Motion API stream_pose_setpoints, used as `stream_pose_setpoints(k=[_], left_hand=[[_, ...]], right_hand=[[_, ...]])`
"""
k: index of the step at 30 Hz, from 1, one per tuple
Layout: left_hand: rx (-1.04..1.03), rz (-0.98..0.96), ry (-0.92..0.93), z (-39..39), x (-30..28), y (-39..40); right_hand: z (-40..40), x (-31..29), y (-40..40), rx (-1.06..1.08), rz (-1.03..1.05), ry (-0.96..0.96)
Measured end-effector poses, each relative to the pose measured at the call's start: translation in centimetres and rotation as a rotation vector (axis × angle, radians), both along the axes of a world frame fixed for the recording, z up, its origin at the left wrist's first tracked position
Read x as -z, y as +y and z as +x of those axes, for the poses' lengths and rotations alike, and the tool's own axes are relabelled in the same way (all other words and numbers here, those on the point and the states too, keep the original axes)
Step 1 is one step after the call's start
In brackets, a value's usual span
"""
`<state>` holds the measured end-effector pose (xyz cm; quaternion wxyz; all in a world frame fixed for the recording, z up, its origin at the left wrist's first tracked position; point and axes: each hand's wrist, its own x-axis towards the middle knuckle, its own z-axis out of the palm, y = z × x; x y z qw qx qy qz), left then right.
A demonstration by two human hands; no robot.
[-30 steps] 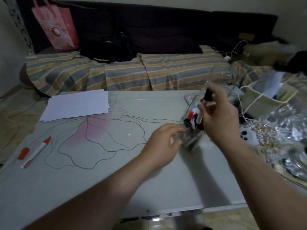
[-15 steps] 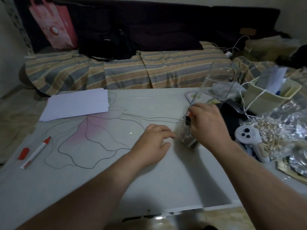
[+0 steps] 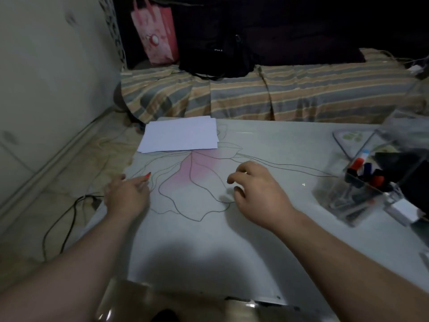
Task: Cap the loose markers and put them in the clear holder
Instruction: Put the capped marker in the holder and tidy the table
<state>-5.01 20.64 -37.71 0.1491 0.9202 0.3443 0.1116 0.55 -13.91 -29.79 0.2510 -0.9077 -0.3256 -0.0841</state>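
A red marker (image 3: 147,175) lies near the left edge of the white table (image 3: 255,247). Only its uncapped red tip shows past the fingers of my left hand (image 3: 126,196), which covers its body and closes on it. The loose red cap is hidden. My right hand (image 3: 257,191) hovers over the flower drawing mid-table, fingers loosely curled and holding nothing. The clear holder (image 3: 341,201) stands at the right with several capped markers (image 3: 358,164) in it, red, blue and black.
A stack of white paper (image 3: 181,134) lies at the table's far left. A black cable (image 3: 69,217) runs across the floor left of the table. Behind stands a striped sofa (image 3: 301,94) with a pink bag (image 3: 157,31) and a black bag (image 3: 216,54).
My right hand dropped a marker into the holder, let go and moved left to mid-table. My left hand swept left onto the red marker. The view turned left.
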Motion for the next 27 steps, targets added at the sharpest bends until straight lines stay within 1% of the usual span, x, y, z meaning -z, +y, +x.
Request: stream_pose_setpoints(k=[1, 2, 6, 8, 9, 12, 14, 15, 17, 19, 21, 23, 25, 27], left_hand=[[-0.014, 0.019, 0.047, -0.3, 0.5, 0.6], [-0.015, 0.023, 0.056, -0.4, 0.9, 0.9], [0.121, -0.061, -0.104, 0.3, 1.6, -1.6], [0.178, -0.098, -0.116, 0.9, 1.5, -4.7], [0.223, -0.107, -0.113, 1.1, 1.2, -6.5], [0.488, -0.136, -0.106, 1.7, 0.8, -12.2], [0.612, -0.186, -0.104, 1.5, -0.3, -15.8], [0.623, -0.246, -0.104, 1.3, -0.8, -17.4], [0.547, -0.390, -0.135, 0.9, -1.4, -19.9], [0.419, -0.498, -0.140, 0.9, -1.5, -21.2], [0.350, -0.562, -0.117, 1.0, -1.4, -21.4], [0.317, -0.675, -0.104, 1.0, -1.5, -21.2], [0.297, -0.830, -0.102, 1.2, -1.5, -20.5], [0.300, -1.025, -0.132, 1.4, -1.7, -19.8]], right_hand=[[-0.2, 0.2, 0.6, -0.014, -0.009, 0.014], [-0.3, 0.6, 1.0, -0.022, -0.016, 0.021], [-0.4, 1.7, 1.4, -0.029, -0.065, 0.070], [-0.5, 2.2, 1.2, -0.044, -0.144, 0.142], [-0.5, 2.6, 1.1, -0.058, -0.193, 0.188], [-0.5, 3.3, 0.4, -0.081, -0.325, 0.331], [-0.5, 3.6, -0.1, -0.055, -0.315, 0.380], [-0.5, 3.6, -0.2, -0.033, -0.270, 0.394], [-0.5, 3.5, -0.4, -0.001, -0.170, 0.439], [-0.7, 3.4, -0.5, 0.013, -0.141, 0.511], [-0.9, 3.4, -0.7, 0.023, -0.176, 0.572], [-1.0, 3.2, -0.9, 0.024, -0.248, 0.608], [-0.9, 3.1, -1.0, 0.017, -0.323, 0.607], [-0.6, 3.2, -1.3, 0.043, -0.379, 0.553]])
